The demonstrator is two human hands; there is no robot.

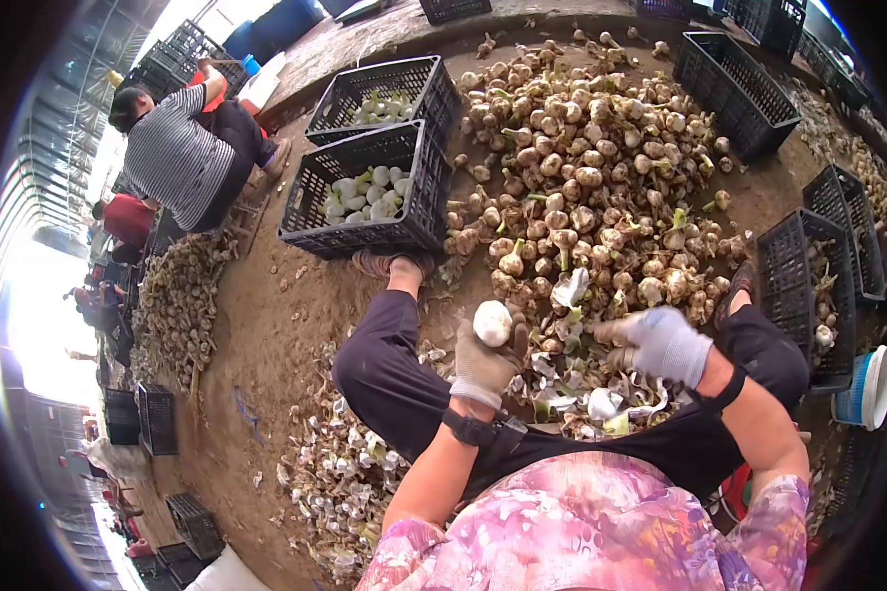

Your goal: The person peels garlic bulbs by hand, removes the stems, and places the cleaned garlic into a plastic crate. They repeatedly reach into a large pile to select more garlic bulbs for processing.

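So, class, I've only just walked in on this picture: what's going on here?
A seated person in gloves holds a peeled white garlic bulb in the left hand, while the right hand reaches toward a big pile of unpeeled garlic on the ground. Papery skins litter the dirt beside the legs. Two black crates ahead hold cleaned bulbs. Another person sits nearby.

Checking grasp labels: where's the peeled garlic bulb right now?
Head view, centre-left: the bulb sits in the gloved left hand, above the left knee, beside the garlic pile.
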